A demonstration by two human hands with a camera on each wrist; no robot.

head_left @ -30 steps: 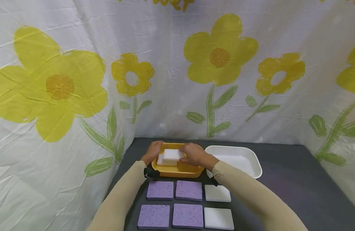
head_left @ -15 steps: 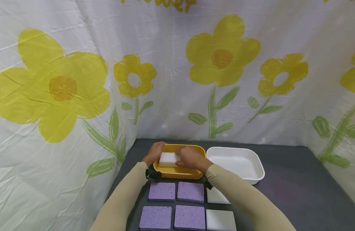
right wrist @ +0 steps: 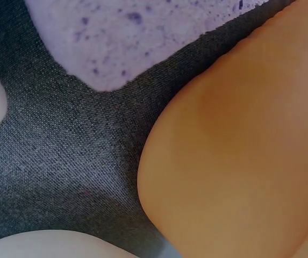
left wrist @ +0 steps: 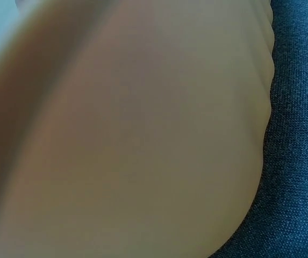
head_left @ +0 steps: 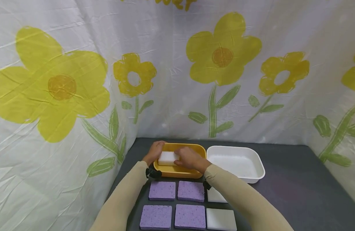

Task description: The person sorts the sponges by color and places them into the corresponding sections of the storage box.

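Observation:
At the back of the table stands a yellow tray (head_left: 180,174), its wall also filling much of both wrist views. My left hand (head_left: 155,152) grips its left rim. Inside, at the left, is a white sponge block (head_left: 167,158). My right hand (head_left: 190,158) reaches in from the right and pinches the block's right end, covering that part. Neither hand shows in the wrist views. A purple speckled sponge (right wrist: 127,43) lies near the tray's outer wall in the right wrist view.
A white tray (head_left: 235,163) stands right of the yellow one. In front lie purple sponges in two rows, such as this front-left purple sponge (head_left: 156,217), and two white blocks, the nearer white block (head_left: 221,219) fully visible. A flower-print curtain (head_left: 171,106) closes the back.
My right hand has lowered the white block within the yellow tray; a second block, visible beneath and left of it earlier, is now hidden. My left hand stays at the rim.

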